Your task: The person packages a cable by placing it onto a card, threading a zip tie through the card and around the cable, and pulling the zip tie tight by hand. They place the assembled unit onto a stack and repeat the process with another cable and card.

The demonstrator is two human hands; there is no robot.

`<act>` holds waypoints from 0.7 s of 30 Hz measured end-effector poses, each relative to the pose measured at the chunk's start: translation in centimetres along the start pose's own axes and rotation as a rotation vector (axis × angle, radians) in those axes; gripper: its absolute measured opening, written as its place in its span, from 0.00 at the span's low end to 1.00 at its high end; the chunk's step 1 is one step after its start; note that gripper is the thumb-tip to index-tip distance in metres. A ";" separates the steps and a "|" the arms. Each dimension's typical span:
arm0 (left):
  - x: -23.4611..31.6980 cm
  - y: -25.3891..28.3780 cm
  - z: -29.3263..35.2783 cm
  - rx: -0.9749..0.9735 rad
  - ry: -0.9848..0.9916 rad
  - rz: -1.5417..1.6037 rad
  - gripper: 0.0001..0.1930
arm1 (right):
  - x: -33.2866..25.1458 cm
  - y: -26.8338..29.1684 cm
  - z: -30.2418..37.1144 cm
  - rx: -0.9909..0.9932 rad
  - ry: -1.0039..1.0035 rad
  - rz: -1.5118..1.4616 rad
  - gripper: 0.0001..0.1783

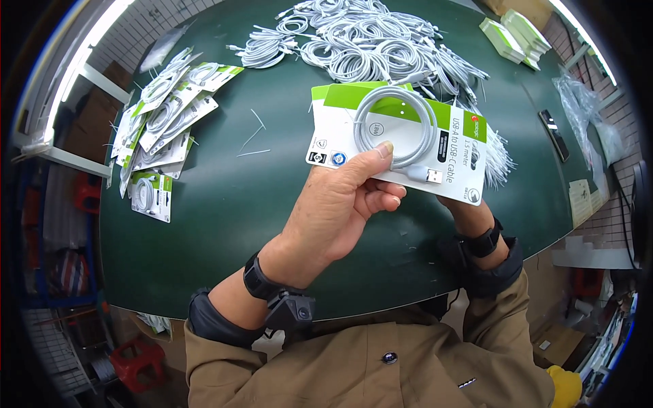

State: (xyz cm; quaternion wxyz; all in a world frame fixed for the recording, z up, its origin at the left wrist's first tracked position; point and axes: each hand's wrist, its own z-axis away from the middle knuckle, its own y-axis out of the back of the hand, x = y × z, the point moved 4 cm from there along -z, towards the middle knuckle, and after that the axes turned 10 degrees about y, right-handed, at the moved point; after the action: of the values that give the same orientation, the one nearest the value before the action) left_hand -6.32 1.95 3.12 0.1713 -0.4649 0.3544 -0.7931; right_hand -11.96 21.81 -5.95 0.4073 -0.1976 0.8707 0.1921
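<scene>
The person stands at a round table topped in dark green (224, 204), its near edge curving just in front of their tan jacket. Above the middle of it the left hand (340, 204) holds up a white and green backing card (408, 146), thumb pressed flat on the card's face and the fingers curled behind its lower edge. A coiled white USB cable (401, 126) sits on the card in a neat loop, its plug lying near the card's lower right corner. A second card of the same kind shows just behind the first. The right hand (469, 211) is mostly hidden behind the card; only the wrist with its black band shows, so I cannot tell how its fingers are set.

At the far side of the table lies a big loose heap of coiled white cables (367, 44), spilling toward the right edge. On the left, well apart from the hands, finished cards with cables mounted on them (163, 129) are fanned out in an untidy pile. A few thin white ties (253, 136) lie scattered on the bare green between the pile and the hands. A stack of blank green and white cards (513, 34) rests at the far right, and a dark phone (554, 134) lies near the right rim.

Around the table there are white tiled walls, long tube lights (81, 61) overhead at left, and a red plastic stool (139, 364) on the floor below left.
</scene>
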 end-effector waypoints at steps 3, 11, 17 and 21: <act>0.1 0.0 -0.4 -0.022 -0.022 -0.020 0.15 | -1.3 0.5 -2.0 0.023 0.012 -0.212 0.27; 0.2 2.1 0.8 0.049 -0.187 -0.388 0.10 | -4.0 -1.6 -6.0 -0.128 -0.416 -0.487 0.15; 0.0 3.3 0.5 -0.168 -0.454 -0.811 0.08 | -3.6 -2.9 -5.6 -0.167 -0.546 -0.557 0.09; 0.1 3.4 0.9 -0.115 -0.522 -0.914 0.10 | -3.8 -3.0 -5.8 -0.194 -0.452 -0.484 0.07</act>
State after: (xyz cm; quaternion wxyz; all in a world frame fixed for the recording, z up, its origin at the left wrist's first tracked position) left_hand -5.78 -0.83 1.07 -0.1352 -0.7626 0.1039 -0.6239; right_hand -11.92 17.11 0.00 0.6030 -0.3887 0.6639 0.2110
